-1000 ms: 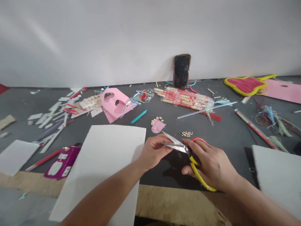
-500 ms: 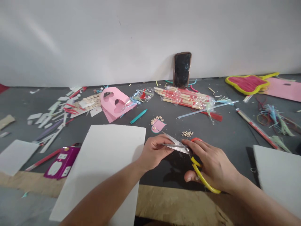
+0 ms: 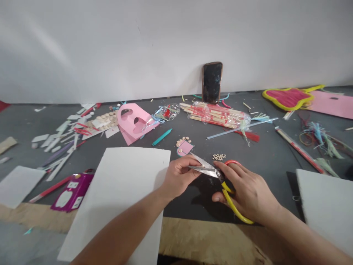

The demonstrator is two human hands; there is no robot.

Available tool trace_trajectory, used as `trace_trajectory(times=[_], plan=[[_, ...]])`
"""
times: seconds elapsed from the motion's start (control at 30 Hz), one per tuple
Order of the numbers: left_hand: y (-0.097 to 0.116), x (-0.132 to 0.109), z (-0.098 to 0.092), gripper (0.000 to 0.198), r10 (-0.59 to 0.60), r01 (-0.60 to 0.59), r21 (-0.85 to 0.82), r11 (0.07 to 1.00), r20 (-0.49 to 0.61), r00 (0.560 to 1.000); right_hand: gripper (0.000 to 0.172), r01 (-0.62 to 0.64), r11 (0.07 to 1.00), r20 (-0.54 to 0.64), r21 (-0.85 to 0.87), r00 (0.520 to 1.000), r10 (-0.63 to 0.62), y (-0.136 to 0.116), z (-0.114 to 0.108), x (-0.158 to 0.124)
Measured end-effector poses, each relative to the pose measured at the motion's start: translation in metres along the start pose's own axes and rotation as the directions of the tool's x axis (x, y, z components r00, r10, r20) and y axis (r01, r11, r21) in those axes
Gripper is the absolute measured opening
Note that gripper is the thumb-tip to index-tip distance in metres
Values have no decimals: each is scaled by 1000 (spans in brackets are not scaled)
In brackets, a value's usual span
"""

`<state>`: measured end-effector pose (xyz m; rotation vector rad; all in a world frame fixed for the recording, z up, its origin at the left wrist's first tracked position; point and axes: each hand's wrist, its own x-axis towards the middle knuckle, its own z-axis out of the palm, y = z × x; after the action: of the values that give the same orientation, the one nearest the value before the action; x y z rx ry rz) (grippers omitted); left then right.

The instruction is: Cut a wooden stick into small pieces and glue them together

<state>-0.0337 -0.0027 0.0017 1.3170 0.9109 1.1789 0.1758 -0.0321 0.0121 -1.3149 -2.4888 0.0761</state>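
My right hand point(image 3: 249, 189) grips scissors point(image 3: 211, 170) with yellow and red handles, their blades parted and pointing left. At the blades, my left hand point(image 3: 180, 175) is closed in a pinch; whatever lies between its fingertips is too small or hidden to make out. Just beyond the left hand lies a small pink heart-shaped piece point(image 3: 186, 147), edged in blue-green, with small pale beads point(image 3: 182, 140) along its far side. A little pile of pale beads point(image 3: 218, 157) rests on the dark table beyond the scissors.
A white board point(image 3: 129, 184) lies under my left forearm. Further back are a teal pen point(image 3: 162, 137), pink cut card point(image 3: 136, 119), wrapped sticks point(image 3: 217, 114) and a phone point(image 3: 212, 82) leaning on the wall. A purple box point(image 3: 72, 192) sits left; another white board point(image 3: 325, 206) lies right.
The right hand and scissors have shifted slightly left. The left hand stays pinched near the blades, and the whole view has moved a little.
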Motion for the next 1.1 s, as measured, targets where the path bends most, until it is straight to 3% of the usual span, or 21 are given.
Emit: trace_trajectory(times=[0.17,0.4,0.63,0.73,0.87,0.97,1.1], plan=[[-2,-1,-1,8,58,-60,57,997,36,998,67,5,999,12,42,1000,-6,0,0,1],[-5,-6,0,6,156,-150,238,960,-7,988,60,11,997,16,70,1000,-12,1,1,0],[-6,-7,3,5,202,-194,214,957,-17,979,49,29,998,-17,49,999,-28,0,1,-5],[-3,-6,4,10,134,-133,143,981,0,991,46,26,999,-14,48,1000,-26,-1,0,-5],[-2,-6,3,24,-53,56,-56,997,66,996,49,38,997,-27,63,999,-36,1,1,-3],[-8,-7,1,24,-166,178,-142,974,92,982,52,45,998,-23,45,999,-44,4,1,-1],[-17,-9,-2,21,-213,235,-218,947,118,970,52,43,997,-13,58,999,-42,4,-1,-1]])
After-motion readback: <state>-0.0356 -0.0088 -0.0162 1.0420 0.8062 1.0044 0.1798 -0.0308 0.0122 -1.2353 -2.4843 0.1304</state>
